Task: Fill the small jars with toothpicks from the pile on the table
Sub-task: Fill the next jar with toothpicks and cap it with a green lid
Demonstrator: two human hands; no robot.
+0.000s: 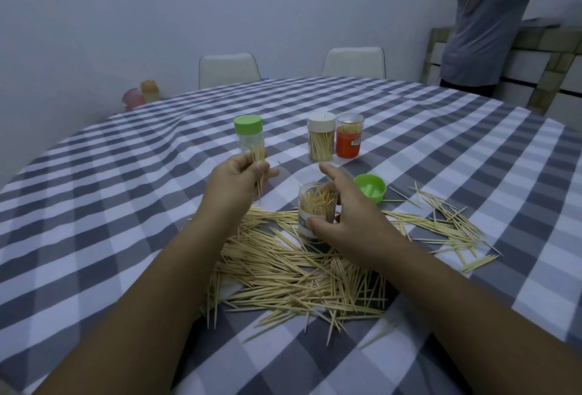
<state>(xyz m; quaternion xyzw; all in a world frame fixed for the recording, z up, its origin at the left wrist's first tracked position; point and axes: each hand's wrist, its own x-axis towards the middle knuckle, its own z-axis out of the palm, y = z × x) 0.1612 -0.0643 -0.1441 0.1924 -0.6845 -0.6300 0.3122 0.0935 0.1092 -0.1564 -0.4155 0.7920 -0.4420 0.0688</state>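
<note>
A wide pile of toothpicks [293,271] lies on the checked tablecloth in front of me. An open clear jar [315,208], filled with toothpicks, stands at the pile's far edge; my right hand [346,218] grips its side with thumb and fingers, index finger raised. My left hand [239,180] pinches a small bundle of toothpicks [259,168], held upright just left of the jar. The jar's green lid [370,188] lies upside down to the right.
Farther back stand a green-lidded jar [248,136], a white-lidded jar [321,136] and an orange-labelled jar [349,134], each holding toothpicks. Two white chairs [228,68] stand behind the table. A person [491,23] stands at the far right. Two small coloured containers [140,97] sit far left.
</note>
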